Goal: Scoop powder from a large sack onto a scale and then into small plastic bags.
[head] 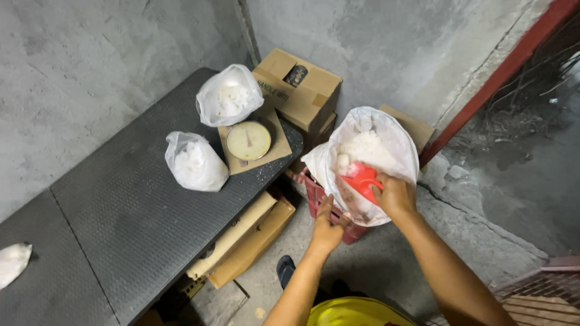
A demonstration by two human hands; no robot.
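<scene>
Your right hand [396,196] has its fingers closed tight around the handle of a red scoop [361,178]. The scoop's front end is stuck down in the white lumps, so you cannot see all of it. Your left hand [327,226] presses against the side of the big white sack [386,151]; its fingers are bent on the plastic, but you cannot tell if they pinch it. The sack is open at the top and sits in a red crate [315,196], which is mostly hidden behind the sack and your hands.

On the dark table [121,223] stand two tied clear bags of white lumps [196,162], one just left of a small scale with a round yellowish dial [248,140], the other right behind it. The scale's body is a brown box shape. A brown cardboard box [299,90] with dark print stands by the wall. More flat brown boxes [248,235] poke out from under the table. At the left edge, a white bag [12,262] is cut off.
</scene>
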